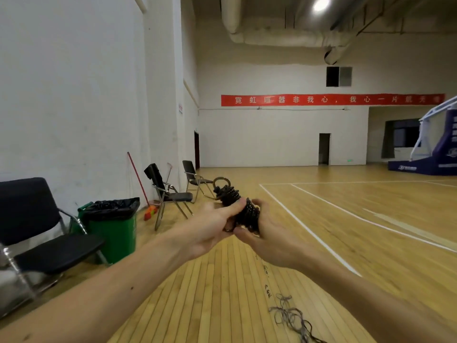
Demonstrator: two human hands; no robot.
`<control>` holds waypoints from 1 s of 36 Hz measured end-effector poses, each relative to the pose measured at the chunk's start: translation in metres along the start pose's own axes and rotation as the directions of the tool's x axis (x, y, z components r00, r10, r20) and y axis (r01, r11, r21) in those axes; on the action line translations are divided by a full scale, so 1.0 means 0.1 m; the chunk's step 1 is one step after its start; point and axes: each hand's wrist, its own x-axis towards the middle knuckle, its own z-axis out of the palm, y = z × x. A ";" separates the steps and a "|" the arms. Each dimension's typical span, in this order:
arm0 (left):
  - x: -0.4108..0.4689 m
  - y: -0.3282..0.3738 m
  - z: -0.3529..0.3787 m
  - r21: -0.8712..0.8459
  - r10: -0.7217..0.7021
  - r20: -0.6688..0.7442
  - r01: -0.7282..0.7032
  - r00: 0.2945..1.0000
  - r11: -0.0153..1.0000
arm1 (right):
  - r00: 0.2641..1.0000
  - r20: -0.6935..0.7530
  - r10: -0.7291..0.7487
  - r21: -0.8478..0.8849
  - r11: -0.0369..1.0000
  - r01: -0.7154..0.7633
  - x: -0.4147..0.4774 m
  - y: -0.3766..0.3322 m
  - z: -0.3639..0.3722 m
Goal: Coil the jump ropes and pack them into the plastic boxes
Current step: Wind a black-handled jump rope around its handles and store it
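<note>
A dark beaded jump rope [238,206], wound into a tight bundle, is held out in front of me at chest height. A small loop of it sticks up at the top left of the bundle. My left hand [210,225] grips the bundle from the left, thumb across its top. From the right, my right hand [265,233] closes around its lower end. More grey rope [290,315] lies tangled on the wooden floor near the bottom edge. No plastic box is in view.
A green bin [116,233] lined with a black bag stands by the left wall. Black folding chairs [170,191] line that wall, one close at the far left [37,231]. A broom [148,209] leans there. A basketball stand [430,154] is far right.
</note>
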 end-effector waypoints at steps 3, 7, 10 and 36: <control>0.10 -0.21 -0.14 0.067 -0.025 -0.098 0.032 0.995 0.997 | 0.999 0.034 0.034 -0.022 0.999 -0.034 0.05 0.14 0.25; 0.21 -0.53 -0.31 0.102 -0.069 -0.179 0.088 0.981 0.991 | 0.996 0.049 0.079 0.052 0.995 -0.081 0.12 0.36 0.58; 0.35 -0.85 -0.46 0.088 -0.093 -0.240 0.118 0.966 0.989 | 0.990 0.087 0.110 0.117 0.986 -0.120 0.18 0.58 0.85; 1.38 -4.79 -1.72 0.364 -0.748 -0.413 0.847 0.520 0.389 | 0.573 0.512 0.640 0.100 0.618 -0.780 -0.21 3.59 3.61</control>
